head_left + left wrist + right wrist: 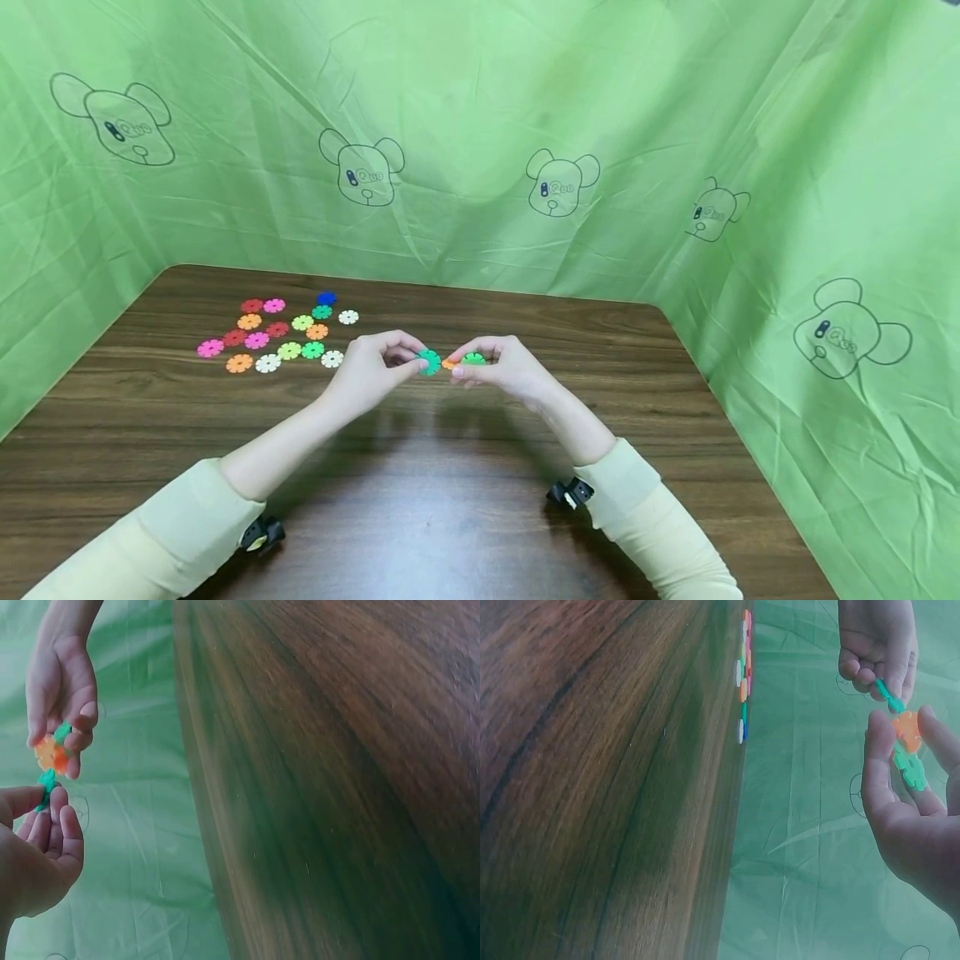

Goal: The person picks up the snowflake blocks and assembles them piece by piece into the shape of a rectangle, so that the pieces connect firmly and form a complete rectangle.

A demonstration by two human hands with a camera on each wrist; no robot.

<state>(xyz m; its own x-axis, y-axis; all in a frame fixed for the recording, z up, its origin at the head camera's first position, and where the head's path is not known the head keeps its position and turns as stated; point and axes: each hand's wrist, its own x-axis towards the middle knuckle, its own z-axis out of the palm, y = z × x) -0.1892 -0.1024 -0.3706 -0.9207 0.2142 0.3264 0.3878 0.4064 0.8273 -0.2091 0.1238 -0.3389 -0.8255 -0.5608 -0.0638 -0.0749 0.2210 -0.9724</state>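
Observation:
Over the table, my left hand [372, 367] pinches a green notched plastic disc [430, 362] by its edge between thumb and fingers. Facing it, my right hand [513, 368] grips an orange notched disc [907, 729] between thumb and fingertip. A second green disc [910, 769] joins onto the orange one, on the side toward the right palm. In the right wrist view, the left hand's disc [889, 697] comes right up to the orange disc's rim. Both wrist views show the discs held at angles to one another.
Several loose notched discs [257, 340] in red, pink, orange, yellow, green, white and blue lie flat on the left part of the brown wooden table [450, 500]. A green curtain [465, 100] with bear-face drawings surrounds the table's back and sides.

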